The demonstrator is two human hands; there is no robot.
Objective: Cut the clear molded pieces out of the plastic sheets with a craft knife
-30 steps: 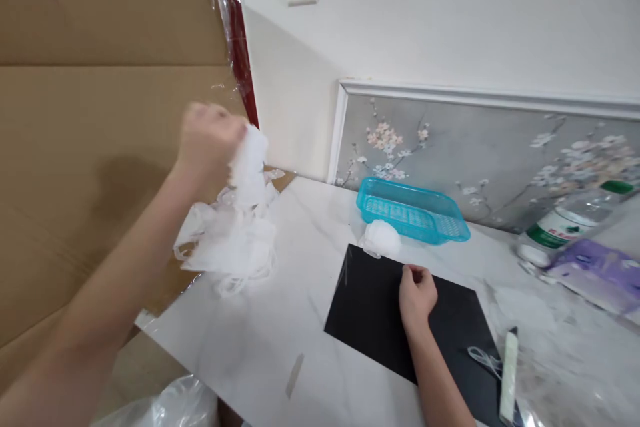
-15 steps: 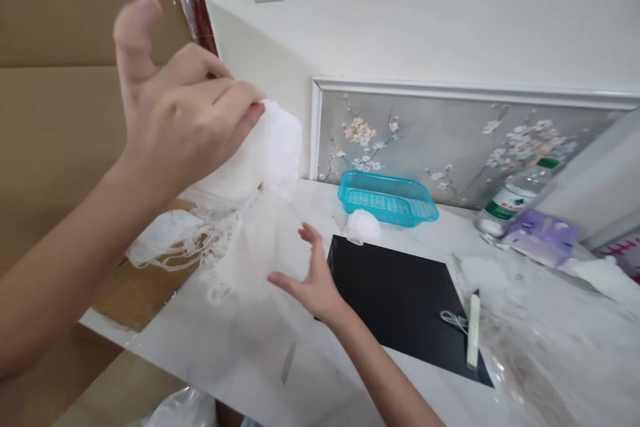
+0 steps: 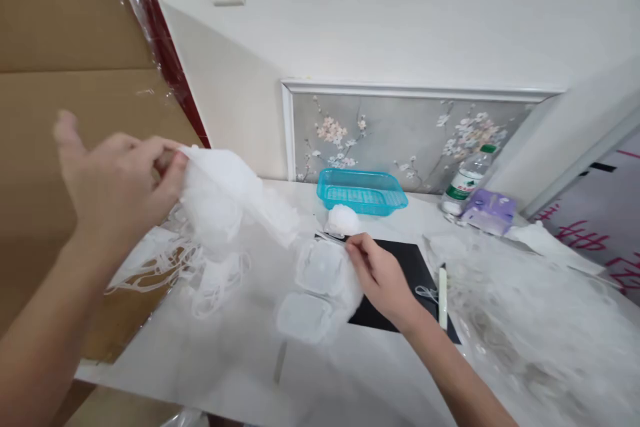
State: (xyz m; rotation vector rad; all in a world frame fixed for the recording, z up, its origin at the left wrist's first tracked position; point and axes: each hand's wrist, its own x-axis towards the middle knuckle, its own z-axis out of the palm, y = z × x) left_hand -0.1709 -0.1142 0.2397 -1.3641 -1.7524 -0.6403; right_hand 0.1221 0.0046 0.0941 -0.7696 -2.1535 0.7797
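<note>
My left hand is raised on the left, its fingertips pinching a thin white sheet-like piece that hangs down and out to the right, blurred at its edges. Further right, my right hand pinches the upper edge of a translucent white piece with two rounded-square panels, held over the table and part of a black mat. Whether the two white pieces are joined I cannot tell. Beneath my left hand lies a tangle of white cord loops and soft white pieces.
A blue plastic basket stands by the wall, with a white rounded bundle before it. A pale-handled cutter lies on the mat's right side. Crumpled clear plastic, a bottle and a purple pack sit right; cardboard stands left.
My left hand has come lower and left with the white sheet-like piece. My right hand, open before, has moved right and closed on the translucent two-panel piece. The view has shifted.
</note>
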